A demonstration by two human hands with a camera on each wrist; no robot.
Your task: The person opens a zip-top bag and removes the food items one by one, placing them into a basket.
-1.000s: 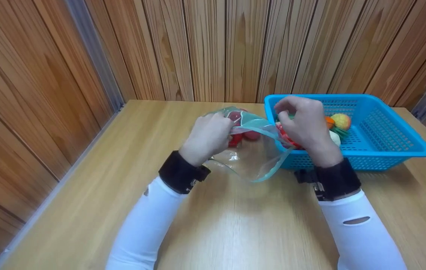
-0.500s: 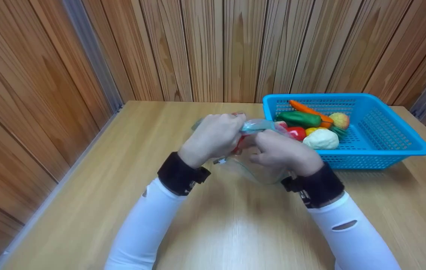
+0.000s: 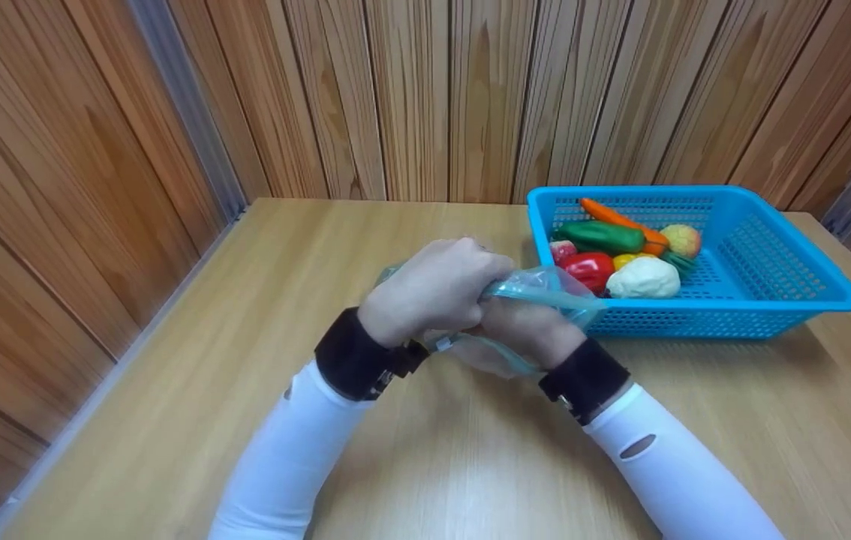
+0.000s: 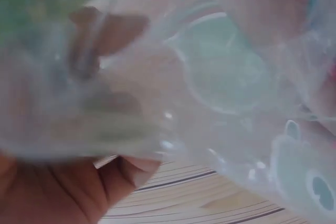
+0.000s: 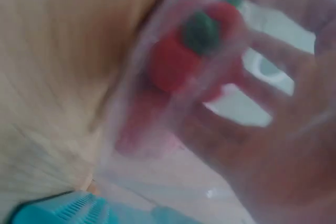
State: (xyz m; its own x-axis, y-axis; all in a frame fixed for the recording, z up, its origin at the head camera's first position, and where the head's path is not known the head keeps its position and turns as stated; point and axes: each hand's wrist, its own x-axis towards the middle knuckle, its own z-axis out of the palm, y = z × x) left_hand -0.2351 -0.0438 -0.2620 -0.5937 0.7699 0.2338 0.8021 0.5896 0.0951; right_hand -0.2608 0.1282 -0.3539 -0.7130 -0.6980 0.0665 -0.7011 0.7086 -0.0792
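Observation:
A clear zip bag with pale green trim is held up over the table, its mouth toward the right. My left hand grips the bag's upper edge; its fingers show partly through blurred plastic in the left wrist view. Inside the bag is my right hand, wrist at the mouth. The right wrist view shows its fingers spread and fairly straight, beside a red bell pepper with a green stem. Below that pepper lies a blurred reddish round thing. Whether the fingertips touch the pepper is unclear.
A blue perforated basket stands at the right, near the bag. In it lie a carrot, a green pepper, a red bell pepper, a white lumpy vegetable and a yellowish-red round fruit. Wooden panels rise behind the table.
My right hand has moved from above the basket's left side leftward and down into the bag. My left hand keeps its grip, shifting slightly right. The basket's contents have come into fuller view.

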